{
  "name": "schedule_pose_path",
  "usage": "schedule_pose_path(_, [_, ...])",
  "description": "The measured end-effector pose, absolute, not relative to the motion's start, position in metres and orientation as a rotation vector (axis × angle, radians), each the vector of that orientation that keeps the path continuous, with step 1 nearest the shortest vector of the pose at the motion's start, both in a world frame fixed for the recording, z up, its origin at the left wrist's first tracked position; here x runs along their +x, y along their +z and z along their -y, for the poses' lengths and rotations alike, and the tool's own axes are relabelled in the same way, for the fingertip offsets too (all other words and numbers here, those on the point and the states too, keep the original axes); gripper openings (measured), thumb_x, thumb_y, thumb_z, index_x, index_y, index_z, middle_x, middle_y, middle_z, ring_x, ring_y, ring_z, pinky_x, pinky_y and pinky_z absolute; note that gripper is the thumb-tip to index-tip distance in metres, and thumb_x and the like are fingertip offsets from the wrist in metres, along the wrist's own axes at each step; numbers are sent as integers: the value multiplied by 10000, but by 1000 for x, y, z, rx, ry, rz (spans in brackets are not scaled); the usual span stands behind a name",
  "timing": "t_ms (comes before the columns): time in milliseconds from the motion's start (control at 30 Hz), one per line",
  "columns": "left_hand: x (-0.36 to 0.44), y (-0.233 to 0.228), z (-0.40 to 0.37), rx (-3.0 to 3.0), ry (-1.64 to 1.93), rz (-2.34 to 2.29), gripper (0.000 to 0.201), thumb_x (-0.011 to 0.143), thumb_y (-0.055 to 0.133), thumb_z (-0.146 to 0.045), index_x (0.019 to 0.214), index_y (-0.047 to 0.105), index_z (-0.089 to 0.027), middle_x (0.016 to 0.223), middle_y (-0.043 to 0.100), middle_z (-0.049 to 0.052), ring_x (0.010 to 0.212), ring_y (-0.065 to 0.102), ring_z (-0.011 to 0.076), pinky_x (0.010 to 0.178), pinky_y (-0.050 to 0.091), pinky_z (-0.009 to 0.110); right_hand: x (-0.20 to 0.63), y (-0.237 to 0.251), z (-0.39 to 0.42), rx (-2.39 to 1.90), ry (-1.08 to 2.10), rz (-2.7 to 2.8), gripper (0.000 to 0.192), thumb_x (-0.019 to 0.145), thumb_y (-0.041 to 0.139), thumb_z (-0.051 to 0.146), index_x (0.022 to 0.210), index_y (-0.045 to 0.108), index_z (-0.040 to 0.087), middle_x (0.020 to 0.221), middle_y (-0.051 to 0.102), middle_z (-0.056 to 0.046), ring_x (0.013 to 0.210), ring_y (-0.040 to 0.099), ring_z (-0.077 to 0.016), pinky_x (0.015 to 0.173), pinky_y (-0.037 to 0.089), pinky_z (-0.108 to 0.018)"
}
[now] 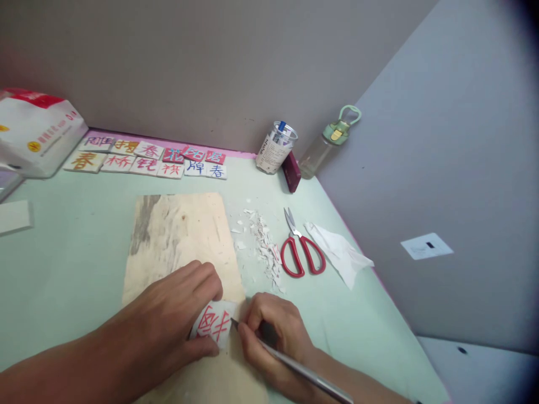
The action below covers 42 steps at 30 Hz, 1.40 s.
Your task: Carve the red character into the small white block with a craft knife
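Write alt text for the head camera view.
A left hand grips a red-marked white tile on a wooden board; the right hand points a slim tool at it. White scraps and red-handled scissors lie to the right.

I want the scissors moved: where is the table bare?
Between white block and board, nearer than the tiles; also nearer than the tissue, right of the right hand. Crowded: right of the board, with shavings and scissors.

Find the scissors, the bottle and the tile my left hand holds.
Scissors [295, 232]: head view, on the pivot.
Bottle [320, 151]: head view, on the clear body.
Tile [214, 324]: head view, on its red-marked face.
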State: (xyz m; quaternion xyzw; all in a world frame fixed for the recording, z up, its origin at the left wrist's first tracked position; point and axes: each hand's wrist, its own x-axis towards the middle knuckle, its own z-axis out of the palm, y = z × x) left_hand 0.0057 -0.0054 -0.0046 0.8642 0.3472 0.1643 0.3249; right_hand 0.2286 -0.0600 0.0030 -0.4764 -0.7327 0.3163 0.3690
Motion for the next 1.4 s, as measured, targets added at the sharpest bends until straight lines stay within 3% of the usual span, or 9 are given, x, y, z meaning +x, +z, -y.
schedule_pose_path(267, [8,-13,13,2299,492,-957,354,721,737,-106,965,521,-243,970,553,-4,914,552,266,769,408,384,226,2,61,-1310,912,1754,267,847,565,144,675,384,238,591,455,68,514,393,-89,495,312,-221])
schedule_pose_path(500, [13,-3,17,2316,391,-1047,294,732,698,-100,924,527,-241,959,571,-7,911,556,242,776,429,367,225,4,61,-1389,1052,1641,249,836,584,187,666,409,238,564,429,79,492,351,-82,460,284,-206])
schedule_pose_path(867, [13,-28,26,2411,541,-1049,266,775,626,-195,921,416,-264,920,547,9,830,552,253,748,442,399,222,6,62,-1364,1009,1668,257,868,577,190,677,413,239,581,459,68,500,395,-88,477,317,-208])
schedule_pose_path(1000, [14,-27,30,2420,433,-1112,325,721,666,-196,908,411,-267,899,556,-2,765,554,238,697,440,378,222,6,63,-1378,991,1679,255,869,572,190,672,418,236,581,468,66,507,410,-90,487,326,-208])
schedule_pose_path(1133, [13,-10,28,2282,236,-1039,434,559,612,-92,944,503,-259,983,595,-4,877,617,255,711,447,352,222,6,63,-1412,985,1665,251,873,568,190,671,425,233,581,468,65,510,410,-90,491,324,-210])
schedule_pose_path(1300, [14,14,18,2129,-20,-996,378,734,600,-78,1070,594,-251,1122,634,15,996,665,237,787,462,330,223,8,63,-1362,895,1769,253,885,559,168,684,419,231,581,478,65,510,405,-88,502,327,-211])
schedule_pose_path(1400, [17,22,12,2033,-123,-1034,391,734,624,-114,1104,610,-239,1175,634,24,1039,674,251,829,451,347,222,8,64,-1324,774,1868,230,886,549,144,707,432,229,595,494,63,510,412,-90,517,337,-218])
